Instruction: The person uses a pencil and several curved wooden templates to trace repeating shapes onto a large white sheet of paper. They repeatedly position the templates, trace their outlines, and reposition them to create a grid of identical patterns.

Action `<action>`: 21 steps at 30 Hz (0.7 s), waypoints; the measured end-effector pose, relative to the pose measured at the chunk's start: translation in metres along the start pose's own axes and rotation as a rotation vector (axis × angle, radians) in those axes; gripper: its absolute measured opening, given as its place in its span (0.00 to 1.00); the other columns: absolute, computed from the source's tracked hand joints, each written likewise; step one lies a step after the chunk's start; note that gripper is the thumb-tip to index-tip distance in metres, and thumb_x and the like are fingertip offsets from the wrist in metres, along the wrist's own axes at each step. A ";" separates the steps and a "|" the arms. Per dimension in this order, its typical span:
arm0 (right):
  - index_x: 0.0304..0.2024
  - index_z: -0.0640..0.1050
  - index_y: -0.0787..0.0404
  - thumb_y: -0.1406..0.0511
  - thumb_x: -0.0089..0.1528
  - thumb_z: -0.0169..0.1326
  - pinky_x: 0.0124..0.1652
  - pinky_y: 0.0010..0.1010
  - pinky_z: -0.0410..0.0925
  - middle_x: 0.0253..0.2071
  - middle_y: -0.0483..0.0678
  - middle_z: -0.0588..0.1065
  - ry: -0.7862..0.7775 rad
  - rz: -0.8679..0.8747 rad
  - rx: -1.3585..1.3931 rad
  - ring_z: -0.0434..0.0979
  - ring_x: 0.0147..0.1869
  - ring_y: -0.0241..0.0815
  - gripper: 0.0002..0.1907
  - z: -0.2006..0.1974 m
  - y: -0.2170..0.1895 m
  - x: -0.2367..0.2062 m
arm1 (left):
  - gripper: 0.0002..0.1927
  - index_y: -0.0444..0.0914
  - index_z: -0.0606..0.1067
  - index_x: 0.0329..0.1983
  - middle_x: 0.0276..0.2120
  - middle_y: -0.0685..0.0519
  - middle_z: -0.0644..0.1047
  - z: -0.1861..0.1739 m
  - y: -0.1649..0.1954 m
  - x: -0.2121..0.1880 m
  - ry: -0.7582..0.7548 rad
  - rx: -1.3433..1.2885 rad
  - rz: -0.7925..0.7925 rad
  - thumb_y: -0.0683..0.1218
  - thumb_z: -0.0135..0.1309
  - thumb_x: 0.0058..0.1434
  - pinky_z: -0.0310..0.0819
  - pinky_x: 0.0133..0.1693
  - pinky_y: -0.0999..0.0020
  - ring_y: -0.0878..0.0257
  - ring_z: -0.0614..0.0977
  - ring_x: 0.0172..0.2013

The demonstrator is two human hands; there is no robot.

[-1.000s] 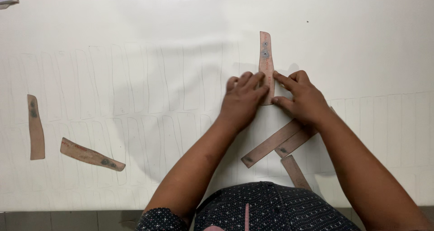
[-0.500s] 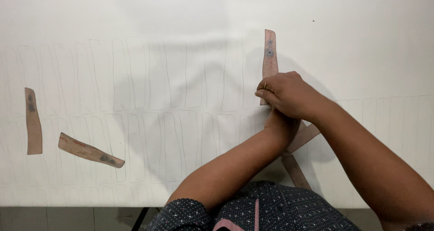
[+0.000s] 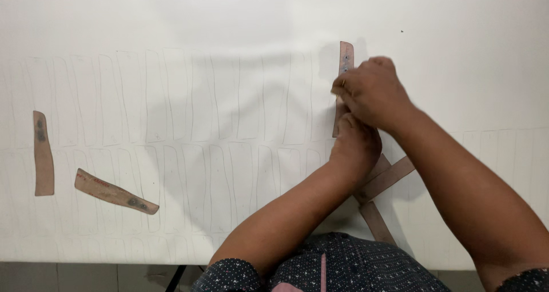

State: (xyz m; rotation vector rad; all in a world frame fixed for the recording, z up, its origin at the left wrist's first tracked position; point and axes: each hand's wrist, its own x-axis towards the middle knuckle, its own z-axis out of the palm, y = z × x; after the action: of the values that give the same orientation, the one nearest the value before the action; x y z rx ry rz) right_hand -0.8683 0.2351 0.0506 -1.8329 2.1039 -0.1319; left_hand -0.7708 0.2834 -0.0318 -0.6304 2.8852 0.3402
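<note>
A person is leaning over a white sheet that covers the table, ruled with rows of faint pencilled outlines of a narrow curved shape. Both hands are meeting at a brown template standing upright on the sheet, right of centre. The left hand is pressing down on the template's lower end, fingers curled on it. The right hand is lying across its middle, closed as if gripping a pencil, though no pencil is showing. Judging by the outlines, the step in hand is tracing round the template; the next move seems to call for holding it dead flat while the line is running along its edge. Three spare strips are lying crossed just beneath the forearms, close enough to get nudged. Two more templates, one upright and one slanted, are resting well apart at the far left.
</note>
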 end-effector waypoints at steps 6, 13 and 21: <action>0.42 0.84 0.57 0.61 0.73 0.56 0.63 0.43 0.57 0.33 0.45 0.80 0.344 -0.073 0.124 0.74 0.39 0.44 0.09 -0.016 0.031 0.047 | 0.06 0.26 0.70 0.32 0.63 0.16 0.62 -0.010 -0.034 0.008 0.540 -0.491 -0.130 0.37 0.46 0.60 0.79 0.39 0.44 0.29 0.78 0.47; 0.43 0.83 0.58 0.63 0.73 0.56 0.62 0.43 0.56 0.37 0.45 0.80 0.420 -0.114 0.134 0.74 0.41 0.44 0.08 -0.017 0.034 0.056 | 0.05 0.26 0.69 0.33 0.63 0.15 0.61 -0.029 -0.043 0.004 0.500 -0.544 -0.102 0.36 0.46 0.61 0.81 0.36 0.48 0.36 0.81 0.38; 0.43 0.82 0.58 0.63 0.73 0.56 0.64 0.45 0.57 0.39 0.45 0.80 0.443 -0.099 0.122 0.76 0.42 0.43 0.07 -0.008 0.046 0.042 | 0.13 0.24 0.70 0.47 0.64 0.21 0.64 -0.032 -0.055 -0.001 0.422 -0.319 -0.042 0.37 0.48 0.61 0.80 0.33 0.55 0.46 0.81 0.34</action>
State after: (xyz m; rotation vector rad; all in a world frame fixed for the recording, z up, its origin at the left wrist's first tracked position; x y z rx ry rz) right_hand -0.9184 0.2007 0.0363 -1.9707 2.2175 -0.7360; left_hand -0.7497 0.2270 -0.0113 -0.9090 3.2360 0.7547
